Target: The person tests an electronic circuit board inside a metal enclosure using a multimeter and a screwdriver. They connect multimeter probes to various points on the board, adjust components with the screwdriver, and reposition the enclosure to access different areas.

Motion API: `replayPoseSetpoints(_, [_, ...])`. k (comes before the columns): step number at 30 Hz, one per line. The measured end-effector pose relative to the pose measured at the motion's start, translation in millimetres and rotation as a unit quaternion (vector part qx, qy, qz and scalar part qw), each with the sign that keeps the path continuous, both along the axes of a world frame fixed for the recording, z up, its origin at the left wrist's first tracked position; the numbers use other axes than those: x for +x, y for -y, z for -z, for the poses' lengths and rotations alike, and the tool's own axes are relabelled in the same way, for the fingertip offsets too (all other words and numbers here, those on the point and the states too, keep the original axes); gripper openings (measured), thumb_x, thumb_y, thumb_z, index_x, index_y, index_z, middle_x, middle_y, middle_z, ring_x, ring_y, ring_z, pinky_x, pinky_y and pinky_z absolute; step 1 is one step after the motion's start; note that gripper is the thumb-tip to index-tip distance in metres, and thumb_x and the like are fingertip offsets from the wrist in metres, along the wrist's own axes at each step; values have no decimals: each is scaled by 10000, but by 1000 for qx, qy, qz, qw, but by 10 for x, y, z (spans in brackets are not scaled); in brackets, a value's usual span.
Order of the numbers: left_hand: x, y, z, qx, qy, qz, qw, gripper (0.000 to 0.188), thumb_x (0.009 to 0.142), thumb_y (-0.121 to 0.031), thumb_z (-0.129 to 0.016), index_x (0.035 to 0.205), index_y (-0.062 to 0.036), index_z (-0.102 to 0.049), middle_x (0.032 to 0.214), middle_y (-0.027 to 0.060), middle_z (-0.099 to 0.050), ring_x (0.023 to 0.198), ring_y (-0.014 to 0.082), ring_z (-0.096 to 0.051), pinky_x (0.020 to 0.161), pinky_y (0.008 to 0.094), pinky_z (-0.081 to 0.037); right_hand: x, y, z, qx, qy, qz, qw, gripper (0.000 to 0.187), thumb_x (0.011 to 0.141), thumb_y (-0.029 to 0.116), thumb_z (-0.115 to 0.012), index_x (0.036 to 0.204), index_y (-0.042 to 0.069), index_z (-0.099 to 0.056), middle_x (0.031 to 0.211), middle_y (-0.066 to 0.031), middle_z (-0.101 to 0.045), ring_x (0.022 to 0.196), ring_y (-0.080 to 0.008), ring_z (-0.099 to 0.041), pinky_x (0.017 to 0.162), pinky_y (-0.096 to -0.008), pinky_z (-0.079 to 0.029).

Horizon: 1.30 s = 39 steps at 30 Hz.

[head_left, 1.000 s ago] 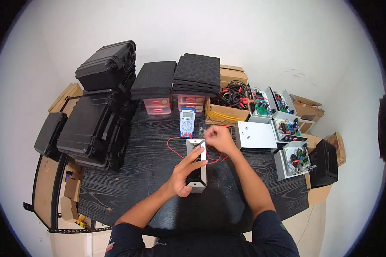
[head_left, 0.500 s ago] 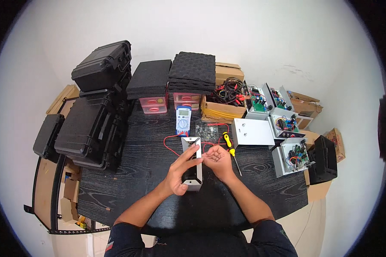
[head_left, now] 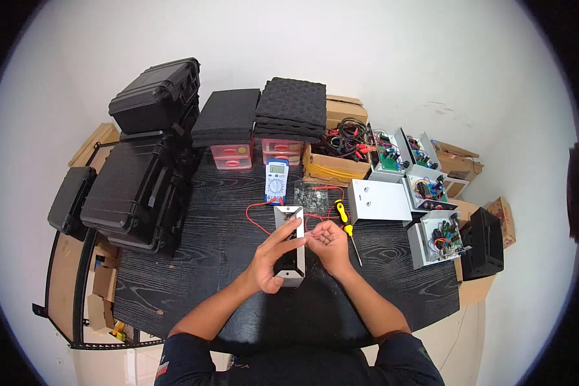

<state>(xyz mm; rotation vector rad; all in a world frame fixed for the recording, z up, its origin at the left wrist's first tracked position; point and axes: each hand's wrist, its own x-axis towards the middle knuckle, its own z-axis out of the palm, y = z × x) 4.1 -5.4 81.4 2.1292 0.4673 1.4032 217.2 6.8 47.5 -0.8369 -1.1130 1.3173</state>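
Note:
A narrow white metal case (head_left: 291,281), dark inside, stands on the table in front of me with its long side pointing away. My left hand (head_left: 271,257) grips it from the left, fingers reaching across its open top to the right wall. Against the outside of that wall, my right hand (head_left: 329,246) is closed in a pinch, fingers curled; whatever it holds is too small to make out. Beyond the case lies a blue-and-white multimeter (head_left: 276,183) with red leads. Beside my right hand are a yellow-handled screwdriver (head_left: 349,233) and another yellow-handled tool (head_left: 341,211).
A clear tray of small parts (head_left: 312,198) lies behind the case. To the right are a white metal cover (head_left: 380,201) and several open cases with circuit boards (head_left: 436,237). Black hard cases (head_left: 128,193) stack up at left. Foam sheets (head_left: 291,106) and a cable box (head_left: 336,168) stand behind.
The view has shifted very slightly. Both hands keep their places at the metal case, with the right fingers barely moved.

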Motion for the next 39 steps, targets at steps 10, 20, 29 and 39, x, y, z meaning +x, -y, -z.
replayPoseSetpoints(10, [-6, -2, -17, 3, 0, 5, 1000, 905, 940, -717, -419, 1416, 25, -623, 1608, 340, -411, 1511, 504, -396, 1250, 576, -273, 43, -98, -8, -27, -53, -68, 996, 293, 902, -89, -767, 1104, 45, -603, 1003, -36, -704, 942, -99, -689, 877, -255, -579])
replayPoseSetpoints(20, [3, 28, -56, -4, -4, -4, 1000, 965, 953, -787, -374, 1387, 34, -636, 1570, 391, -429, 1490, 537, -410, 1227, 590, -290, 91, -110, 36, 6, 35, -86, 996, 107, 985, 13, -740, 1087, -12, -719, 985, -19, -741, 859, -66, -677, 776, -225, -554])
replayPoseSetpoints(29, [-3, 19, -13, -9, 0, -8, 1000, 961, 951, -783, -381, 1382, 35, -645, 1571, 385, -433, 1495, 533, -405, 1229, 583, -286, 115, -15, -320, 233, 314, -42, 919, 71, 941, -6, -711, 1008, -14, -689, 857, -57, -697, 724, -94, -659, 655, -265, -529])
replayPoseSetpoints(39, [-15, 13, -7, -13, -7, -1, 1000, 935, 935, -738, -406, 1377, 54, -634, 1587, 361, -422, 1498, 533, -397, 1234, 587, -295, 121, 47, -494, 223, 370, -30, 901, 199, 848, -48, -671, 1020, 41, -626, 739, -89, -614, 607, -175, -634, 578, -316, -500])
